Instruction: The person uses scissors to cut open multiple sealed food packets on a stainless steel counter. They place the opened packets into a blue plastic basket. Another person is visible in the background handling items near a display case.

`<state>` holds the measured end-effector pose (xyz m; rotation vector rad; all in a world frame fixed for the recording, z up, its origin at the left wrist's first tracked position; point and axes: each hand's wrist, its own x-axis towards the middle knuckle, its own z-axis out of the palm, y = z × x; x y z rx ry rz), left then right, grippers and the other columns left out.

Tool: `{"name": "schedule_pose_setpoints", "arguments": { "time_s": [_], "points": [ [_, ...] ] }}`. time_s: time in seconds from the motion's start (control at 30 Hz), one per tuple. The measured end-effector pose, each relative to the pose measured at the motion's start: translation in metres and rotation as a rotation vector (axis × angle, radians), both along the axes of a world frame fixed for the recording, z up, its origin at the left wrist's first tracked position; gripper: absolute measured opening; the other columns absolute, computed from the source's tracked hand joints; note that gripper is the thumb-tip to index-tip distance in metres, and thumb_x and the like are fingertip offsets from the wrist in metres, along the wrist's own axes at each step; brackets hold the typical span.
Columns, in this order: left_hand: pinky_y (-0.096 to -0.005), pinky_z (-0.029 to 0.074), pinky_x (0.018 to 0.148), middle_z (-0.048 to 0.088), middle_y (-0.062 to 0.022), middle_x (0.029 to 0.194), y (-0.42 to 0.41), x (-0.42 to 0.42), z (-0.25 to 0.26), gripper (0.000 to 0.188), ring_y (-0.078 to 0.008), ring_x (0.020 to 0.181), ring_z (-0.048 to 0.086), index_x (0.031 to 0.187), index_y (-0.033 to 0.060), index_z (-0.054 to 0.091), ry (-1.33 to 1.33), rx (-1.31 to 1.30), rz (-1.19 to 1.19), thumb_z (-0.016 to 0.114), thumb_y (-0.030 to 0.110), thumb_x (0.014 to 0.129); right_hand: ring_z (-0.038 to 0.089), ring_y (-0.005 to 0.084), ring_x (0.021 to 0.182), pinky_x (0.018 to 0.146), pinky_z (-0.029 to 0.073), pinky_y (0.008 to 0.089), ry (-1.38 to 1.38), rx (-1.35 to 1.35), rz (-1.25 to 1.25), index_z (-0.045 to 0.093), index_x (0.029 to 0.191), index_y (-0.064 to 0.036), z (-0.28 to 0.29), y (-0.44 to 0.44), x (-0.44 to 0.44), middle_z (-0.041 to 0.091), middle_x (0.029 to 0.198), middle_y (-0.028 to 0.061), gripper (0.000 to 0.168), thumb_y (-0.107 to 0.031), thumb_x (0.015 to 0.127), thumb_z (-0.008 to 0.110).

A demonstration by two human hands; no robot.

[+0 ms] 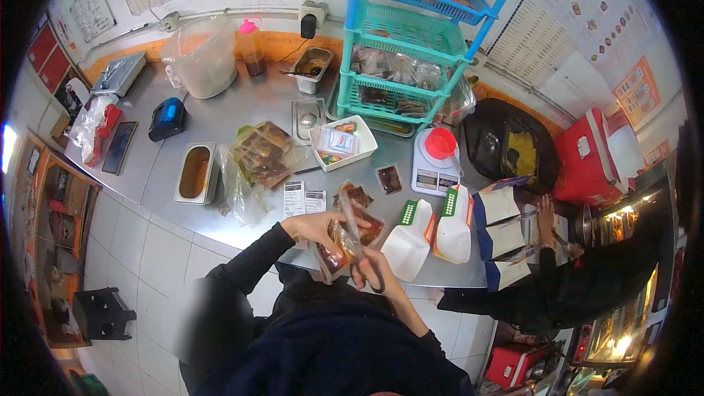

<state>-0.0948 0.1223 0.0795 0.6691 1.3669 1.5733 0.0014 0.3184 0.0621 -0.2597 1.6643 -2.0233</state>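
My left hand (322,231) grips several clear plastic sachets of reddish-brown sauce (334,253) near the front edge of the steel table. My right hand (378,272) is closed on the handles of a pair of scissors (353,223), whose blades point away from me across the sachets. More sauce sachets (368,225) lie just beyond my fingers. One separate sachet (389,179) rests flat near the white kitchen scale (434,168). Two white cardboard food boxes (408,242) stand to the right of my hands. Printed paper slips (304,199) lie beyond my left hand.
A co-worker's hand (545,212) is by open boxes (503,231) at the right. Behind stand a tiered plastic basket rack (407,60), a white tray (363,157) and a bag of filled sachets (264,148). Steel containers (196,173) and a bucket (203,60) stand left; a black stool (103,313) is on the floor.
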Motion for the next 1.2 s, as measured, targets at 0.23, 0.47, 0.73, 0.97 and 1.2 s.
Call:
{"name": "schedule_pose_setpoints", "arguments": {
  "time_s": [0.23, 0.47, 0.73, 0.97, 1.2],
  "points": [
    [-0.0283, 0.032, 0.096, 0.035, -0.0167, 0.132, 0.004, -0.018, -0.081, 0.109, -0.0215, 0.117, 0.04, 0.138, 0.0103, 0.01, 0.49, -0.254, 0.495, 0.08, 0.014, 0.054, 0.049, 0.01, 0.044, 0.042, 0.04, 0.0232, 0.025, 0.264, -0.464, 0.047, 0.084, -0.003, -0.025, 0.01, -0.008, 0.049, 0.054, 0.0022, 0.019, -0.02, 0.084, 0.055],
    [-0.0282, 0.04, 0.087, 0.047, -0.0177, 0.12, 0.017, 0.004, -0.026, 0.107, -0.021, 0.1, 0.052, 0.137, 0.0062, 0.011, 0.571, -0.224, 0.59, 0.08, 0.019, 0.056, 0.051, 0.0068, 0.069, 0.061, 0.041, 0.0198, 0.345, 0.222, -0.525, 0.046, 0.089, -0.004, -0.017, -0.004, -0.016, 0.056, 0.078, 0.0042, 0.026, -0.005, 0.072, 0.067],
    [-0.0227, 0.044, 0.076, 0.058, -0.007, 0.102, 0.004, 0.024, -0.031, 0.053, -0.0109, 0.084, 0.055, 0.114, 0.0, 0.049, 0.004, 0.034, 0.398, 0.072, 0.008, 0.067, 0.05, 0.007, 0.069, 0.061, 0.04, 0.0191, 0.24, -0.082, -0.59, 0.047, 0.09, -0.005, 0.043, -0.018, -0.04, 0.051, 0.077, 0.0009, 0.031, 0.005, 0.068, 0.066],
    [-0.0257, 0.045, 0.08, 0.061, -0.0076, 0.096, 0.013, 0.031, 0.001, 0.033, -0.0126, 0.086, 0.057, 0.103, -0.0022, 0.058, -0.178, 0.195, 0.558, 0.065, 0.004, 0.072, 0.049, 0.0078, 0.063, 0.056, 0.039, 0.019, 0.296, 0.143, -0.612, 0.047, 0.088, -0.003, 0.043, 0.021, -0.047, 0.05, 0.07, 0.0008, 0.026, -0.001, 0.071, 0.067],
    [-0.0238, 0.045, 0.077, 0.061, -0.0077, 0.097, -0.026, 0.006, 0.015, 0.033, -0.0103, 0.084, 0.056, 0.104, -0.0009, 0.059, 0.056, 0.048, 0.549, 0.06, -0.003, 0.071, 0.046, 0.0089, 0.065, 0.06, 0.04, 0.0252, 0.357, 0.509, 0.0, 0.048, 0.094, -0.003, 0.016, 0.08, 0.01, 0.048, 0.069, 0.001, 0.035, -0.018, 0.072, 0.07]
  ]
}}
